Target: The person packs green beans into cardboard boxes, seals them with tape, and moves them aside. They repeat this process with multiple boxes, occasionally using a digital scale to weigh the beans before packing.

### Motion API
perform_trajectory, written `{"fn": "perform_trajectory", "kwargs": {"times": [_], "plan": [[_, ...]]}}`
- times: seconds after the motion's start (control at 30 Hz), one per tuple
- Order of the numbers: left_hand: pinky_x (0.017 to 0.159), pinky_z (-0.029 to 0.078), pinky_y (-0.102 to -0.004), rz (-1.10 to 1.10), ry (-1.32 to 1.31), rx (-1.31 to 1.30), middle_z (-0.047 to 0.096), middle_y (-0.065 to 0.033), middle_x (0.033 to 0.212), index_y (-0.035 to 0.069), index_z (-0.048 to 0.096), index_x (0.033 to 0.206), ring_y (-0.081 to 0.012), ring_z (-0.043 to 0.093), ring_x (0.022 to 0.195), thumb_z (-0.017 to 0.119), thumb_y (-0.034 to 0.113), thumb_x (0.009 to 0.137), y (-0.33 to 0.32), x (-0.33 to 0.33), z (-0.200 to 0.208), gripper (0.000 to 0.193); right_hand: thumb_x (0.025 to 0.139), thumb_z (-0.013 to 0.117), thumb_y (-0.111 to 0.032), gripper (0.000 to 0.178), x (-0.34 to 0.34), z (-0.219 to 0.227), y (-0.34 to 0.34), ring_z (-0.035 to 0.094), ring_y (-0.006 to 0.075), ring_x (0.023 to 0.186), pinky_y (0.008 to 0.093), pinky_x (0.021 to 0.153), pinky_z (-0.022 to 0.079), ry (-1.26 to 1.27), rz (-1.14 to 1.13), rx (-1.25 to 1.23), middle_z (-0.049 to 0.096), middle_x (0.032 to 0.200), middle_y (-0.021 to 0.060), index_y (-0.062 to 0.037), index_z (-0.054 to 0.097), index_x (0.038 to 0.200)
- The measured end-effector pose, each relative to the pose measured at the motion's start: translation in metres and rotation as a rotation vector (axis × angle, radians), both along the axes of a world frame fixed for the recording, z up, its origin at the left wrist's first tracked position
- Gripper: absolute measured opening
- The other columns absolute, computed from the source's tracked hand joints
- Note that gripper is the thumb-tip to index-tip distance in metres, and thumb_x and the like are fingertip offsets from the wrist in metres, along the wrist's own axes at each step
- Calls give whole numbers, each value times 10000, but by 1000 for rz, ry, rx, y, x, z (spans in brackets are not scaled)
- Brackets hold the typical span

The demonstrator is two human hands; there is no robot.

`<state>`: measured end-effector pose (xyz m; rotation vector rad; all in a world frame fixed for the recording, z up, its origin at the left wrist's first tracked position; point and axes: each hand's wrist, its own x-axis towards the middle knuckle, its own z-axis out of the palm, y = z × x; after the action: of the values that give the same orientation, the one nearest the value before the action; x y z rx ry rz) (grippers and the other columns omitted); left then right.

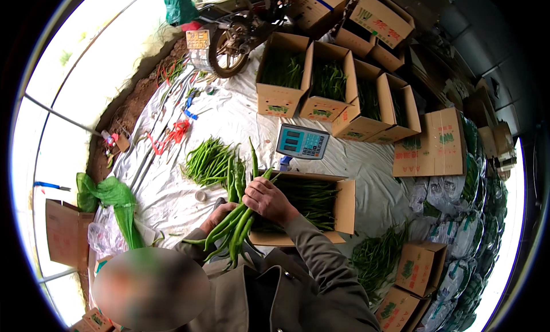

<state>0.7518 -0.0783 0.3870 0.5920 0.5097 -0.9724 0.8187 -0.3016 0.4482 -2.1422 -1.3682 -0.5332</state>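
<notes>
A loose bunch of long green peppers [233,232] hangs between my hands in front of my chest. My right hand [267,201] is closed round the bunch near its top, with several pepper ends sticking up past the fingers. Lower and to the left, my left hand [219,216] curls against the same peppers, its fingertips partly hidden behind them. Just right of the hands stands an open cardboard box [345,207] holding more green peppers. Beyond my left hand, a heap of green peppers [207,162] lies on the white sheet [172,186].
A digital scale display [302,141] stands behind the near box. Several pepper-filled cartons [285,97] line the back, beside a motorcycle [232,46]. Filled plastic bags [458,234] are stacked at the right, near loose peppers [379,255]. Green netting [117,197] and red strips [172,134] lie left.
</notes>
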Motion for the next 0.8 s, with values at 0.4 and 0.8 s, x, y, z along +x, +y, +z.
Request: {"fn": "perform_trajectory", "kwargs": {"times": [0.4, 0.8], "plan": [[932, 541, -386, 105, -165, -123, 638, -107, 1175, 38, 499, 1334, -225, 645, 1056, 843, 214, 723, 30, 21, 15, 723, 816, 651, -148, 374, 35, -8, 50, 520, 265, 1053, 433, 1006, 457, -49, 159, -80, 471, 1048, 79, -109, 502, 1157], [898, 527, -353, 219, -86, -11, 627, -30, 1089, 82, 550, 1238, -179, 629, 1010, 771, 180, 749, 79, -2, -144, 546, 823, 638, -195, 256, 57, -141, 128, 467, 281, 1218, 422, 1069, 374, 72, 344, -319, 527, 1204, 82, -155, 559, 1063]]}}
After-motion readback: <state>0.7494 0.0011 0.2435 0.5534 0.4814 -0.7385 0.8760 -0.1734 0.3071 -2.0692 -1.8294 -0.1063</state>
